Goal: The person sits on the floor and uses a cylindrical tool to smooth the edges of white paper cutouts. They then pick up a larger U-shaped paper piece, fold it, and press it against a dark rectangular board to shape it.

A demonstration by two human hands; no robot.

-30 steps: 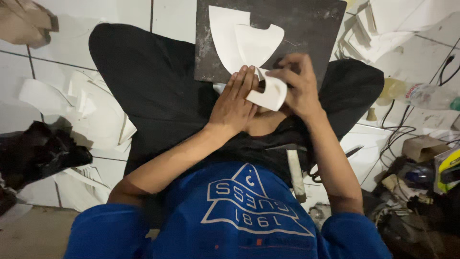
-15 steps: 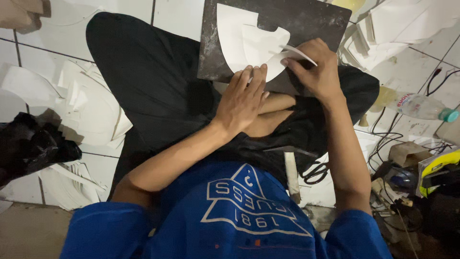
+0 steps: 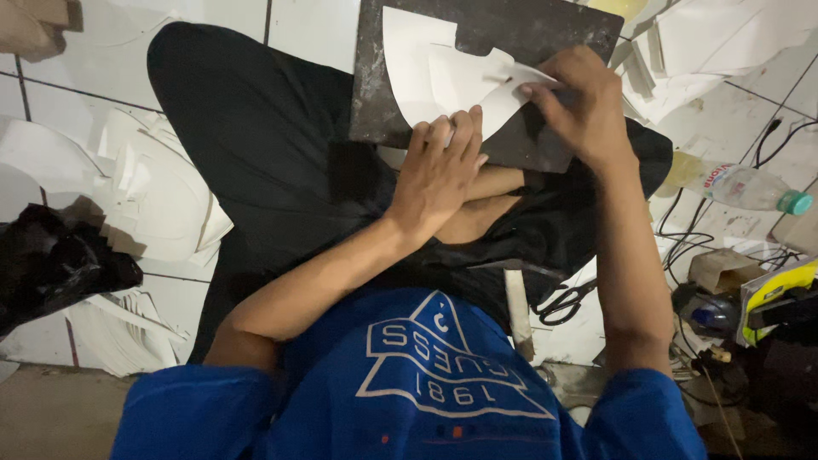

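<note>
- Now we see our left hand (image 3: pixel 439 175) flat, fingers together, pressing down the lower edge of a white cut piece (image 3: pixel 464 85); it clamps nothing, just pins.
- Our right hand (image 3: pixel 579 106) is pinched narrow on the right tip of that same piece, thumb and fingers closed on a thin flap at its corner (image 3: pixel 528 78).
- The white cut piece lies on a dark board (image 3: pixel 545 34) resting across our lap, over a second, larger white curved piece (image 3: pixel 405 64); the two overlap, upper one partly covering the lower.
- Progress, as we judge it: both pieces are already cut to shape and stacked, so cutting looks done; aligning or joining of the edge at the right tip looks in hand, not finished, since the flap is lifted off the board.
- We cannot tell if glue is on it.
- Left of our black trousers (image 3: pixel 256 145), a heap of similar white pieces (image 3: pixel 162 200) sits on the tiled floor (image 3: pixel 307 25); more white offcuts (image 3: pixel 724 43) upper right.
- Scissors (image 3: pixel 562 300) lie by our right knee, untouched; a plastic bottle (image 3: pixel 741 187) lies on its side, cables and small clutter near it.
</note>
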